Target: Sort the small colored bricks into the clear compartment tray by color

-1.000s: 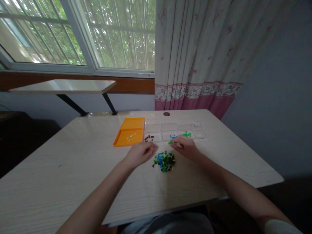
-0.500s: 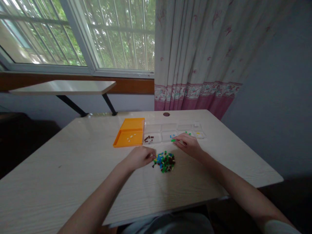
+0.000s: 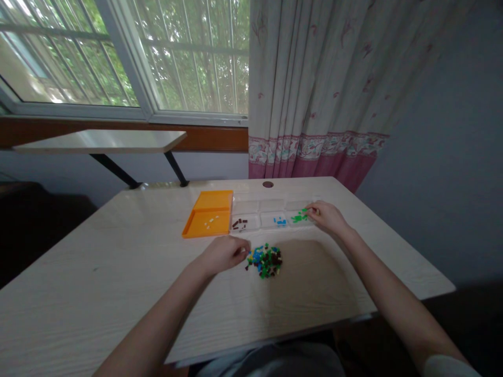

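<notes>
My right hand (image 3: 327, 217) is over the right part of a clear compartment tray (image 3: 247, 229). Its fingers pinch together at a small green brick (image 3: 304, 210), just above other green bricks (image 3: 297, 218) in one compartment. My left hand (image 3: 227, 253) rests on the table with curled fingers, at the left edge of a mixed pile of small toy bricks (image 3: 270, 261) in brown, green, blue, yellow and cream. Whatever its fingertips hold, if anything, is hidden. Blue bricks (image 3: 280, 222) and brown bricks (image 3: 239, 224) lie in separate front compartments.
An open orange case (image 3: 191, 226) with several pale bricks (image 3: 212, 220) adjoins the tray's left side. A raised shelf (image 3: 129, 140) stands at the table's back left. Behind the table (image 3: 118, 293) are a window and a curtain (image 3: 306, 104).
My right hand has moved right and away from me, from the blue bricks' compartment to the green ones, uncovering the blue bricks. My left hand has stayed still.
</notes>
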Demonstrator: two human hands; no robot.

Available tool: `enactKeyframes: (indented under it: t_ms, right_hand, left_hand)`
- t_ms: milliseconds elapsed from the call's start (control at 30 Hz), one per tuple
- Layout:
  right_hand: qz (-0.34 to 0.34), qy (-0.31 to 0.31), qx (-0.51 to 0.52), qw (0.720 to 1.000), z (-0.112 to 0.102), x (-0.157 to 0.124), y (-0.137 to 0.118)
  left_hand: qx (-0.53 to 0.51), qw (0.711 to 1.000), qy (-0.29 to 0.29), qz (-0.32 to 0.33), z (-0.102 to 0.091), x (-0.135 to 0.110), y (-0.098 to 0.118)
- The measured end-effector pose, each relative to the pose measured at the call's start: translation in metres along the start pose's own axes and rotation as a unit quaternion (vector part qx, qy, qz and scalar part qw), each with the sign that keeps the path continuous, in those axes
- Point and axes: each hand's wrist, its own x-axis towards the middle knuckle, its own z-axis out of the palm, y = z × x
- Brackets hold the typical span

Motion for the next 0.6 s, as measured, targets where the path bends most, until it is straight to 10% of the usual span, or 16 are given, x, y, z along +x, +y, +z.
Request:
enactKeyframes:
  t_ms: [600]
  right_hand:
    - [0.006,-0.006,0.028,1.0,0.01,-0.002,-0.021]
  left_hand:
    - [-0.013,1.0,-0.003,-0.012,-0.002,-0.001,0.002]
